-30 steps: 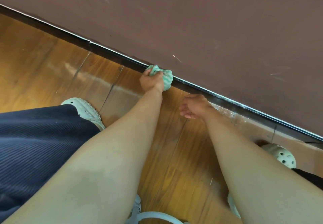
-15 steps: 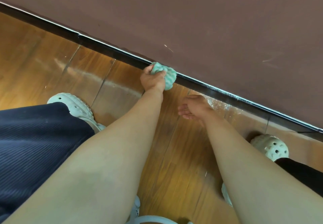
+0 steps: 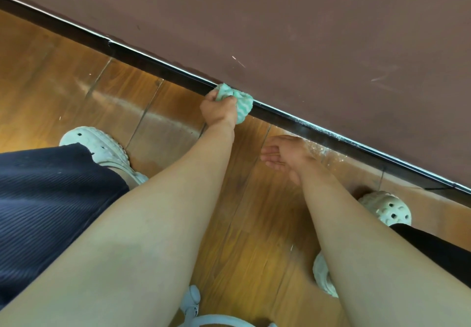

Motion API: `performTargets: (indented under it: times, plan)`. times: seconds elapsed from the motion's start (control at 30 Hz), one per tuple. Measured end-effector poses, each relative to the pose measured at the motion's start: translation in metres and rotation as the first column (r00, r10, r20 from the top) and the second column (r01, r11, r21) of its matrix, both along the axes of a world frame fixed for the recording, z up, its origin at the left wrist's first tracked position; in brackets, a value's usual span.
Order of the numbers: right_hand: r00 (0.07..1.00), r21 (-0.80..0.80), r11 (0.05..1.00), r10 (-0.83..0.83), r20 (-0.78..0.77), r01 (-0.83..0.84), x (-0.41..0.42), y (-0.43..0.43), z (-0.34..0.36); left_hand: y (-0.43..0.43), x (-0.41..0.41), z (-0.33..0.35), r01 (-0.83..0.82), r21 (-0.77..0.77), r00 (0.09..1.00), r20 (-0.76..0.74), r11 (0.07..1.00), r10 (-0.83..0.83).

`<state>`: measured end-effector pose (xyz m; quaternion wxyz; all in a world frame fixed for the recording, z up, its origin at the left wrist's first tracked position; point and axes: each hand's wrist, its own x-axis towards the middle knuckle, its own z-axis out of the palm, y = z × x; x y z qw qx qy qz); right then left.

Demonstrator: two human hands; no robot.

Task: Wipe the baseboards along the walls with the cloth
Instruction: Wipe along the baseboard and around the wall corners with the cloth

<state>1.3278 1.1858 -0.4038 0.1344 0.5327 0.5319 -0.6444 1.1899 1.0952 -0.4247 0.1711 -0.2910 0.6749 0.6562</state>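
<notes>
**Task items**

- The baseboard (image 3: pixel 158 65) is a dark strip with a bright top edge. It runs diagonally from the upper left of the frame to the right edge, between the brown wall (image 3: pixel 305 20) and the wooden floor (image 3: pixel 51 84).
- The cloth (image 3: pixel 242 103) is pale green with a white pattern and is bunched into a wad. It lies just above the centre of the frame, pressed against the face and top edge of the baseboard.

**Hands**

- The left hand (image 3: pixel 219 111) has its fingers curled round the cloth and grips it against the baseboard. The back of the hand faces the camera.
- The right hand (image 3: pixel 283 154) holds nothing. Its fingers are straight and point toward the left of the frame, with the palm partly visible. It sits right of centre, near the baseboard and apart from the cloth. Contact with the floor cannot be determined.

**Surroundings**

- Pale specks (image 3: pixel 318 152) lie on the floor just beside the baseboard, next to the right hand.
- A white perforated clog (image 3: pixel 102 145) stands at centre left, partly covered by a dark blue ribbed garment (image 3: pixel 46 199).
- A second white clog (image 3: pixel 384 208) stands at the right, near the baseboard.
- A third pale shoe (image 3: pixel 322 275) at lower right is partly hidden by the right forearm.
</notes>
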Motion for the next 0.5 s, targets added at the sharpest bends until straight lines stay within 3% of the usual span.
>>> performTargets:
  times: [0.1, 0.17, 0.23, 0.3, 0.4, 0.5]
  plan:
    - [1.0, 0.016, 1.0, -0.01, 0.023, 0.01, 0.006, 0.001, 0.0, 0.007, 0.011, 0.002, 0.213, -0.029, 0.977, 0.017, 0.977, -0.213]
    - [0.999, 0.022, 1.0, 0.007, 0.041, -0.008, 0.01, -0.001, -0.002, 0.016, 0.024, 0.002, 0.467, -0.082, 0.883, -0.014, 0.881, -0.469]
    - [0.998, 0.021, 0.999, 0.037, 0.056, -0.038, 0.012, -0.004, -0.003, 0.023, 0.031, -0.002, 0.596, -0.169, 0.789, -0.057, 0.785, -0.611]
    - [0.996, 0.022, 0.998, 0.059, 0.061, -0.06, 0.012, -0.003, -0.003, 0.025, 0.03, -0.006, 0.52, -0.212, 0.832, -0.09, 0.827, -0.547]
    - [0.996, 0.031, 0.997, 0.066, 0.059, -0.068, 0.016, 0.004, -0.001, 0.017, 0.019, -0.008, 0.206, -0.249, 0.965, -0.108, 0.946, -0.238]
    - [0.996, 0.04, 0.997, 0.058, 0.064, -0.061, 0.019, 0.012, 0.004, 0.011, 0.002, -0.007, 0.026, -0.188, 0.999, -0.037, 0.982, -0.034]
